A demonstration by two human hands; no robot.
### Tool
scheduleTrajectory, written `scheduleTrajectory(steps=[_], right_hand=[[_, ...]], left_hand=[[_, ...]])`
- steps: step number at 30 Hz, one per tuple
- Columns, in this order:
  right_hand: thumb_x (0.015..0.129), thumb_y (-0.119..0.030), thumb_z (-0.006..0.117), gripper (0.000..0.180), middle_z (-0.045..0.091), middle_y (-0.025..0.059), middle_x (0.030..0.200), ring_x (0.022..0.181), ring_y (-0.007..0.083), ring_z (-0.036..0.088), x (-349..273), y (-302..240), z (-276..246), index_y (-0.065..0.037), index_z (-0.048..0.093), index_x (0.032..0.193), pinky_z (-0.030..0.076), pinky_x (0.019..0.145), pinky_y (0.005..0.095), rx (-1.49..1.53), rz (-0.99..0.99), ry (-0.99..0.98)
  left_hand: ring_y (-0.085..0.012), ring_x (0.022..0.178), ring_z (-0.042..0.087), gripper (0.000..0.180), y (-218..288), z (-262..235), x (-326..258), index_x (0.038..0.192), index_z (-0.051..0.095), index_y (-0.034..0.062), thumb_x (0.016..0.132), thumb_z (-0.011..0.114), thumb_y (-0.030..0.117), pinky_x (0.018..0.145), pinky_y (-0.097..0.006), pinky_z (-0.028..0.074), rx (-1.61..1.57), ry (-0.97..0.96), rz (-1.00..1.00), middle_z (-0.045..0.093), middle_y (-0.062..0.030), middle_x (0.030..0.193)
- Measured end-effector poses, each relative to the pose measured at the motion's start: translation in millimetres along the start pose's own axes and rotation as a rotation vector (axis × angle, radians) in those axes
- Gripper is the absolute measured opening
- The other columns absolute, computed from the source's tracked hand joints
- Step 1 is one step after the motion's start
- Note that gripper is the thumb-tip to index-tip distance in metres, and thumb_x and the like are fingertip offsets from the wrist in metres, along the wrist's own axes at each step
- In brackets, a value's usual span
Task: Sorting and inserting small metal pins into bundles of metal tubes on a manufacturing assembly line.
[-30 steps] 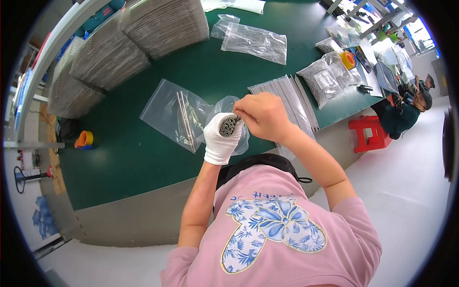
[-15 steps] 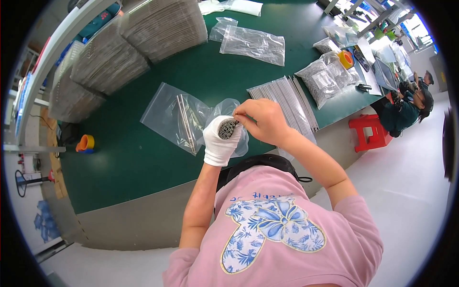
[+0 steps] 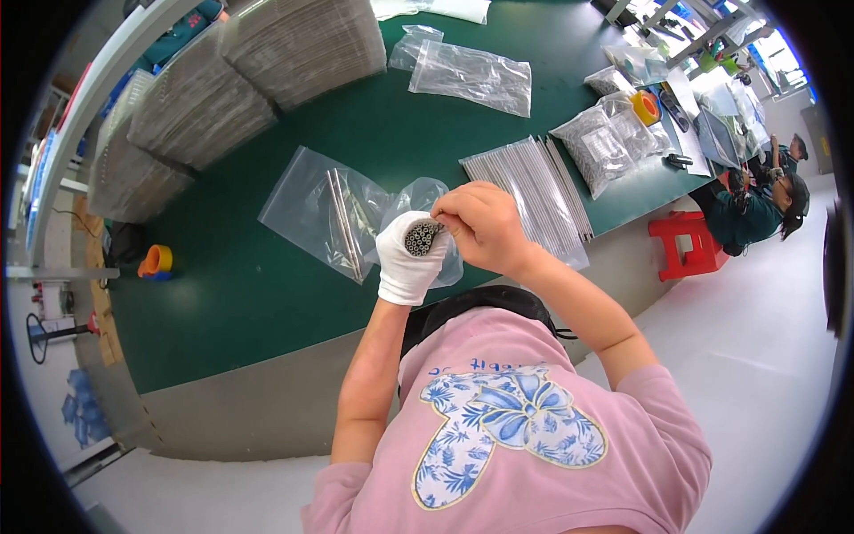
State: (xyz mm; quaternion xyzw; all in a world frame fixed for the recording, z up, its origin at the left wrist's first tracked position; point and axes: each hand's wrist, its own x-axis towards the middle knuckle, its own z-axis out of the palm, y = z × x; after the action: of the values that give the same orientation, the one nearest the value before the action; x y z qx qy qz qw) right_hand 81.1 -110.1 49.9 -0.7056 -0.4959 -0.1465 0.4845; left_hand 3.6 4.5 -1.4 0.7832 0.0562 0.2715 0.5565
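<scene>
My left hand (image 3: pixel 402 271), in a white glove, is closed around a bundle of thin metal tubes (image 3: pixel 422 238), whose round open ends face up. At the bundle's upper right edge my bare right hand (image 3: pixel 485 224) pinches with thumb and forefinger; what lies between the fingertips is too small to make out. A clear plastic bag (image 3: pixel 298 200) lies flat on the table to the left, with a few loose metal tubes (image 3: pixel 342 218) on it. Crumpled clear plastic (image 3: pixel 418 193) sits behind and under my gloved hand. Right of my hands lies a row of long tubes (image 3: pixel 525 182) in clear wrapping.
The green table (image 3: pixel 240 311) carries tall wrapped stacks (image 3: pixel 302 49) at the back left. Clear bags (image 3: pixel 471 78) lie at the back. Filled bags (image 3: pixel 592 147) and a yellow tape roll (image 3: pixel 645 109) are at right. A red stool (image 3: pixel 685 245) and a seated person (image 3: pixel 756 209) are beyond.
Both hands stay at the tube bundle in nearly the same pose, shifted very slightly. The right fingertips remain at the bundle's edge.
</scene>
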Motion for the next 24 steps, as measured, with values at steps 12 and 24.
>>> scheduleTrajectory(steps=[12,24], right_hand=[[0.070,0.002,0.063,0.010,0.060,0.0074,0.069,0.059,0.0248,0.056,-4,1,-4,-0.004,0.059,0.077,0.043,0.055,0.0322,-0.012,0.087,-0.075],[0.074,0.004,0.060,0.008,0.060,0.0082,0.068,0.060,0.0200,0.060,22,-13,-10,-0.002,0.059,0.078,0.046,0.053,0.0268,0.063,0.089,0.078]], left_hand=[[-0.0242,0.066,0.060,0.016,2,1,-7,0.084,0.061,0.0028,0.070,0.068,0.005,0.062,-0.030,0.048,0.010,0.046,0.031,0.061,-0.0108,0.076],[-0.0253,0.063,0.060,0.016,1,-2,2,0.082,0.060,0.0036,0.069,0.067,0.002,0.059,-0.030,0.048,0.043,0.023,0.162,0.060,-0.0102,0.072]])
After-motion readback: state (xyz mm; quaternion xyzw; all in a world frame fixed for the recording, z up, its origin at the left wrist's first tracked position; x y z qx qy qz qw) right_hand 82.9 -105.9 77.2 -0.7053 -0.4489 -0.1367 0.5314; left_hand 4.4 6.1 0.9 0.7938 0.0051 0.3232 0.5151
